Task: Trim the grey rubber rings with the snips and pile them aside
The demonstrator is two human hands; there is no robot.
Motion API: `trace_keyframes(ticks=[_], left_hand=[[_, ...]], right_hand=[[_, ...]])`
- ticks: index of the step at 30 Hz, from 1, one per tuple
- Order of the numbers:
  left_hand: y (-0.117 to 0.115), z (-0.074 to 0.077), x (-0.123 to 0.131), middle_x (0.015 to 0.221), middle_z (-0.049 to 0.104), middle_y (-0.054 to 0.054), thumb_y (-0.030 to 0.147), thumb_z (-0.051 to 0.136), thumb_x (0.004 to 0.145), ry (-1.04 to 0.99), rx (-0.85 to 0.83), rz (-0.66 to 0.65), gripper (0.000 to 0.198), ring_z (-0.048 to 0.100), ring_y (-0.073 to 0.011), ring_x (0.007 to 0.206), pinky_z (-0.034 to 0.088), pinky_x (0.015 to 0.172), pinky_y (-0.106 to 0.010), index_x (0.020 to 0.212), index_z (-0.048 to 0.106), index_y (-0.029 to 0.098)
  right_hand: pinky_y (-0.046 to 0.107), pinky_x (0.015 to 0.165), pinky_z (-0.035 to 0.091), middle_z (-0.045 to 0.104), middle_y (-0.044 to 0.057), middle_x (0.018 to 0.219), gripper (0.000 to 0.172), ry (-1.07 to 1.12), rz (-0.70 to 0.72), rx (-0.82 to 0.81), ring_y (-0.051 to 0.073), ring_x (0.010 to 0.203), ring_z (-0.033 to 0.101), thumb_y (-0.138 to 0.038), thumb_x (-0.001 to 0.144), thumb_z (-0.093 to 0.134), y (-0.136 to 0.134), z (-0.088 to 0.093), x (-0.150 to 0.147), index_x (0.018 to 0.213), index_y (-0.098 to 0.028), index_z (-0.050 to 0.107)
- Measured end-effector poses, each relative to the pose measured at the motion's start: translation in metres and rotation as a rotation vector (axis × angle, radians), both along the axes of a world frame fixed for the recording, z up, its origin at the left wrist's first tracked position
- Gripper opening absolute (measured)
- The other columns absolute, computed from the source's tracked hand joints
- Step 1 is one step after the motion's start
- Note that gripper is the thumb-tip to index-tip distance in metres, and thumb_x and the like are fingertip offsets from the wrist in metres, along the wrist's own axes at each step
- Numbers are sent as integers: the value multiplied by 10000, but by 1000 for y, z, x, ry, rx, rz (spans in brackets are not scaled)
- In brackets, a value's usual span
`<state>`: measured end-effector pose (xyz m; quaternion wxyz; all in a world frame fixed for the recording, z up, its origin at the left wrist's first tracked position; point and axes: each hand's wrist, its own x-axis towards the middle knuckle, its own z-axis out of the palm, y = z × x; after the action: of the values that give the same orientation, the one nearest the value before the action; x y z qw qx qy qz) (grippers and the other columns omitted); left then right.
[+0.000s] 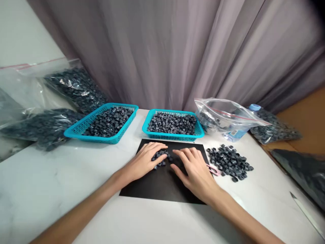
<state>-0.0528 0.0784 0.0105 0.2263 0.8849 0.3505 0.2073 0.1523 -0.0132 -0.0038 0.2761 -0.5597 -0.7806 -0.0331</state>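
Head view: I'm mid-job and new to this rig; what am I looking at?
There is no machine, just a person working bare-handed; the one picture comes from a camera on that person's head, looking forward and down. The left hand curves around small dark pieces on a black mat; the right hand is open beside them. Neither clearly grips anything. Behind the mat, two blue baskets hold more such pieces; a loose heap lies to the right, on the white table.

White table (50, 183) beneath black mat (157, 186), two blue baskets (173, 137) (93, 138) and loose dark pieces (228, 162)
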Motion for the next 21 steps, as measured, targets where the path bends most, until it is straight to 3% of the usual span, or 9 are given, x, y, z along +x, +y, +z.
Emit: trace_keyframes(ticks=[3,7,15,21], left_hand=[[4,-5,2,1266,662,-34,357,567,974,7,-2,-41,294,531,-230,1223,375,1079,-384,1239,661,273],[3,-5,3,1069,699,-32,307,593,957,-19,25,-34,168,580,-228,1046,428,958,-377,1055,705,228],[-1,-7,7,990,678,-20,281,550,976,-56,40,3,152,581,-210,987,407,904,-358,931,679,216],[-7,1,9,1097,702,-23,328,530,989,-329,-167,97,175,602,-207,1121,406,1009,-341,1023,665,223]], right_hand=[[460,907,428,665,121,1051,257,-87,19,-83,307,1021,563,-330,963,613,22,7,-9,1162,-168,642],[399,839,416,698,70,923,35,-65,36,-135,253,907,619,-182,945,628,37,4,-14,960,-186,659],[356,833,412,691,24,875,69,77,91,-189,201,858,637,-217,964,612,38,4,1,909,-214,654],[320,789,453,707,17,895,100,478,135,-297,179,807,622,-286,951,632,39,16,15,914,-208,682]])
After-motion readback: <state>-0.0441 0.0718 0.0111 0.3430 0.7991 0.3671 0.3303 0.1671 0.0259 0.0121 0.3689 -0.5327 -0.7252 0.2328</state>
